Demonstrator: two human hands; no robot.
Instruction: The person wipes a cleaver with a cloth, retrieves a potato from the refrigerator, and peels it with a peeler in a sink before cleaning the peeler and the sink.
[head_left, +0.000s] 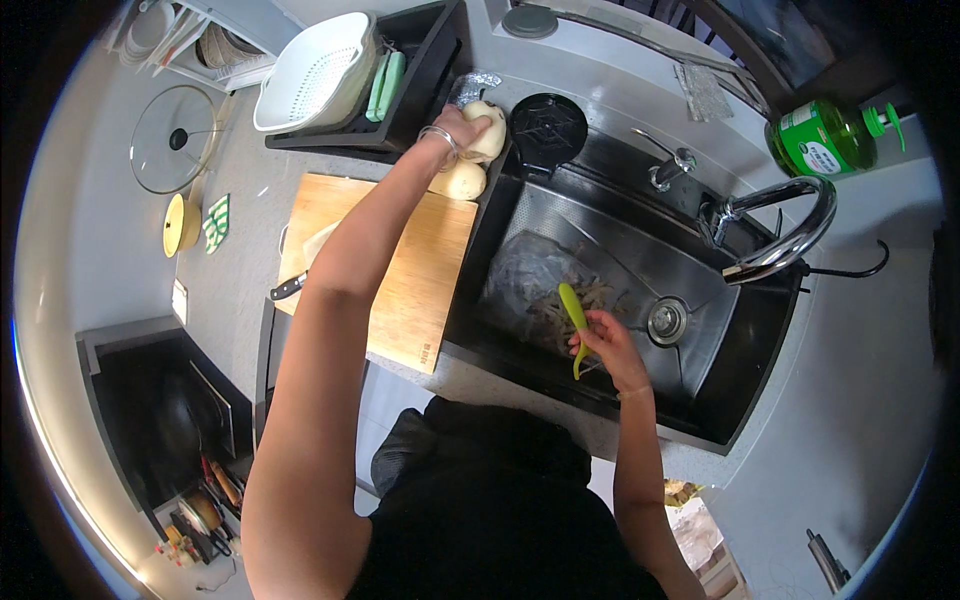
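Observation:
My left hand reaches to the counter's back, its fingers around a pale root vegetable, possibly lotus root. A second pale piece lies just in front of it, by the sink's left rim. Over the sink, my right hand grips a lime-green peeler, its handle pointing away from me. Below are a clear plastic bag and brownish peelings in the steel sink. My left forearm crosses the wooden cutting board and hides part of a black-handled knife.
A black tray holds white colanders and green sponges. Right of the sink curves a chrome faucet, with a green soap bottle behind it. A glass lid and yellow pot are at left.

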